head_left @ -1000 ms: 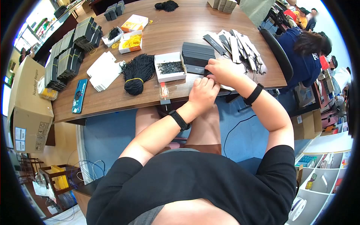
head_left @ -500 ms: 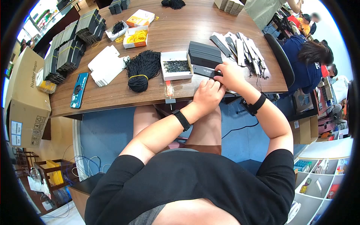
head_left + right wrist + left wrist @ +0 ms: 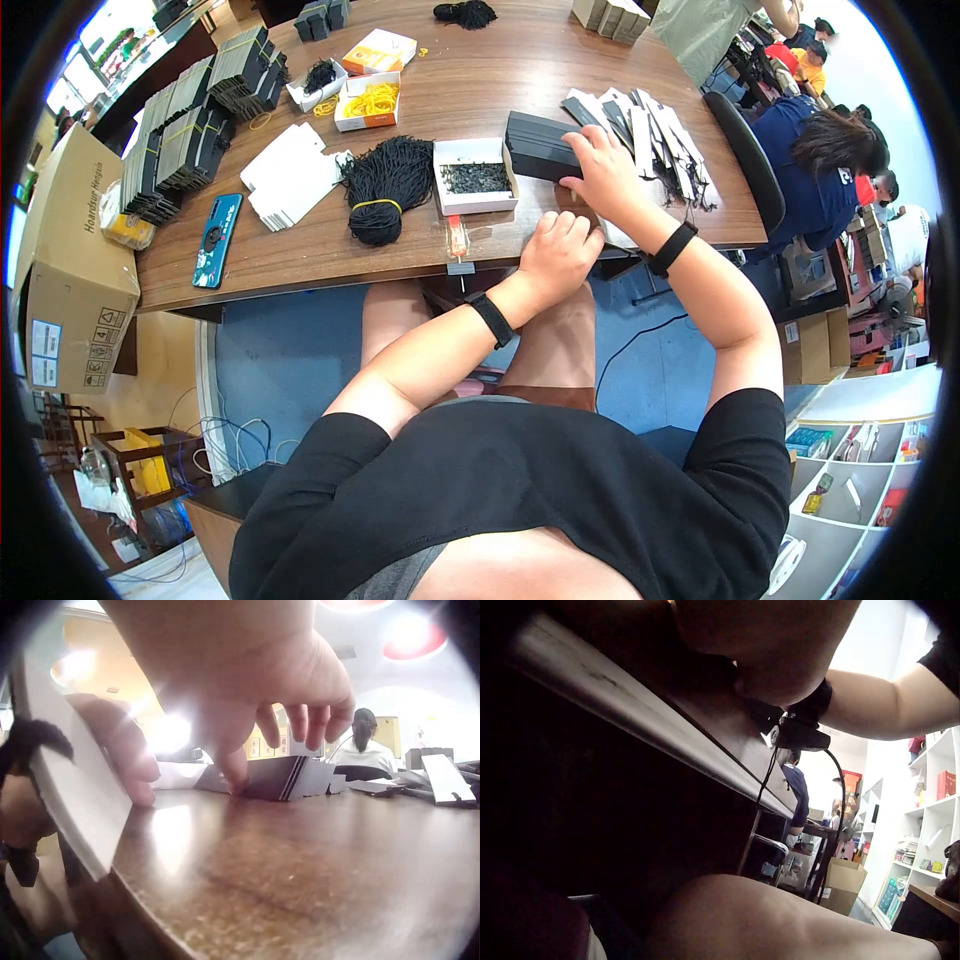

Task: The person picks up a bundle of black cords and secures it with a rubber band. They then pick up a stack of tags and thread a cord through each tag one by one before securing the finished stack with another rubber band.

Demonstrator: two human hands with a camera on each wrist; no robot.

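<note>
My right hand (image 3: 612,180) reaches over the right end of a stack of dark printed tags (image 3: 538,147), fingers spread. In the right wrist view its thumb touches the near side of the stack (image 3: 274,778), while the other fingers hang above it. By the table's front edge, my left hand (image 3: 556,258) has curled fingers and grips a white tag (image 3: 82,799) with a black cord (image 3: 45,739) looped at one end. The hand partly lies behind the tag in that view. A white box of small black pieces (image 3: 476,178) stands left of the stack.
Corded tags (image 3: 640,140) lie fanned right of the stack. A black cord bundle (image 3: 380,190), white cards (image 3: 292,175), a phone (image 3: 217,240) and a box of yellow bands (image 3: 370,103) are leftward. Banded dark stacks (image 3: 180,150) line the far left; a chair back (image 3: 745,155) borders the right.
My right hand has left the left hand's side and moved forward onto the stack, its fingers spreading. The printed tag lying in front of the stack no longer shows. The left hand stays near the edge.
</note>
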